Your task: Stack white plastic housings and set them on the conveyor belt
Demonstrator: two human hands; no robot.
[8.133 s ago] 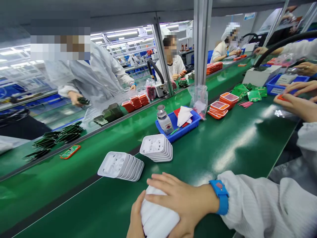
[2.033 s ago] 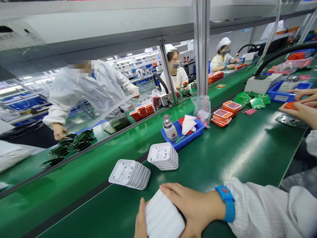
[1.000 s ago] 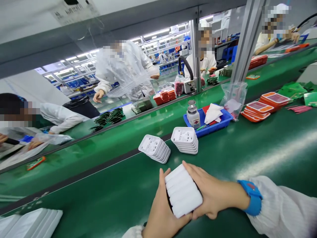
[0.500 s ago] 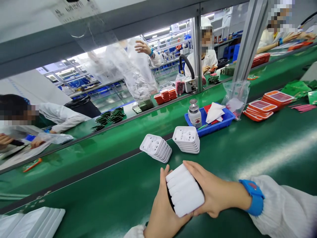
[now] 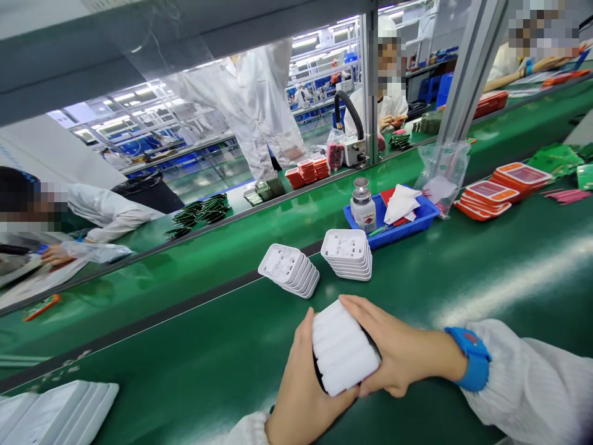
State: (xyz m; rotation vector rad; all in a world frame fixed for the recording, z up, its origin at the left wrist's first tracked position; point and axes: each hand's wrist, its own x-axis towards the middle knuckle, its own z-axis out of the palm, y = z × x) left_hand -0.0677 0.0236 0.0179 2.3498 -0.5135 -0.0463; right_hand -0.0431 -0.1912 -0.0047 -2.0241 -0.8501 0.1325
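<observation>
Between my two hands is a stack of white plastic pieces (image 5: 345,347), pressed together, with dark edges at both ends. My left hand (image 5: 303,380) is closed around its left end. From the right, my right hand (image 5: 401,349) grips the other end, its fingers over the top corner and under the lower one. Just beyond stand two stacks of white plastic housings, a leaning stack (image 5: 291,270) and a more upright stack (image 5: 346,254). More white shells (image 5: 69,411) lie in a row at the lower left.
A blue tray (image 5: 407,230) holds a pump bottle (image 5: 363,207) and white paper pieces. Behind it is a clear plastic bag (image 5: 442,179); orange-framed pieces (image 5: 486,199) are piled to the right. A green belt (image 5: 185,266) runs across, with co-workers on its far side.
My hands keep the white stack held, with only a slight shift. The orange-edged board on the belt has moved left. A standing co-worker's raised hand has left its former spot.
</observation>
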